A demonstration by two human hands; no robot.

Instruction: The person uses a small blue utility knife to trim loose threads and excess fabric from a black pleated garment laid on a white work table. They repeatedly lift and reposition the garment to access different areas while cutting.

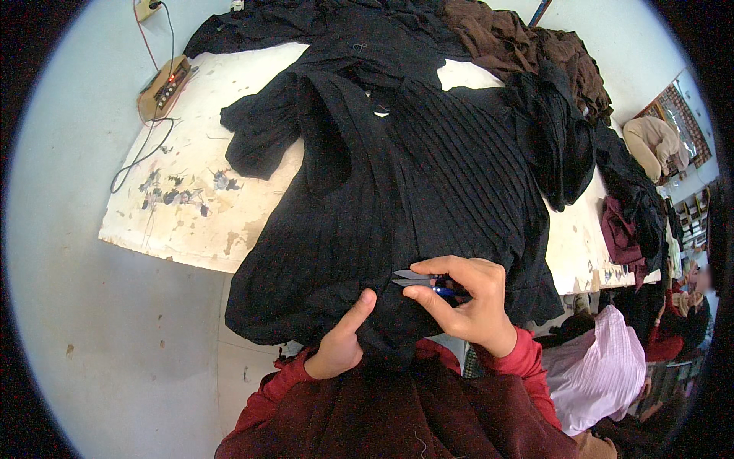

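Observation:
A black pleated garment (459,176) lies spread over the table and hangs over its near edge toward me. My left hand (343,336) grips the near part of this garment, thumb on top and the other fingers hidden beneath the cloth. In my right hand (472,302) is a pair of thread snips (409,278) with blue on its handle, pinched between thumb and fingers. The snips' blades are apart and point left, just over the cloth and a little right of my left thumb. Whether a thread lies between the blades is too small to tell.
The pale table (260,73) has scraps and stains at its left. A small control box (164,88) with cables stands at the far left corner. Brown cloth (497,38) and more black cloth are heaped at the back. Pink pleated cloth (600,367) and several people are at right.

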